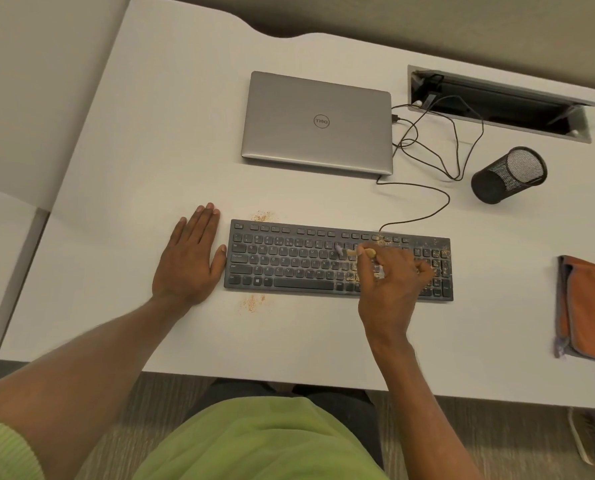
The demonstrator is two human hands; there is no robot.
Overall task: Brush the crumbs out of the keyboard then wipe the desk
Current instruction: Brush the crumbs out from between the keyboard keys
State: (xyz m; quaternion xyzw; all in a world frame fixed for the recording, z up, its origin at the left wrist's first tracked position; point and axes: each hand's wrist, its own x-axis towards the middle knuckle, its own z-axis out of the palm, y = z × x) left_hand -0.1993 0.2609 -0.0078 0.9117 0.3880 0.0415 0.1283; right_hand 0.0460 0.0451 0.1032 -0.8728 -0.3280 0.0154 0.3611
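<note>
A black keyboard (289, 261) lies on the white desk (150, 150), with brown crumbs scattered over its right keys (439, 252). Small crumb patches sit on the desk above (263, 215) and below (253, 303) the keyboard's left part. My right hand (391, 285) hovers over the keyboard's right half and grips a small brush (353, 252) whose bristles point left onto the keys. My left hand (192, 258) lies flat on the desk, its thumb against the keyboard's left edge.
A shut grey laptop (318, 123) sits behind the keyboard, with black cables (438, 157) running to an open cable tray (496, 103). A black mesh cup (509, 174) lies on its side at right. An orange cloth (588, 310) rests at the right edge.
</note>
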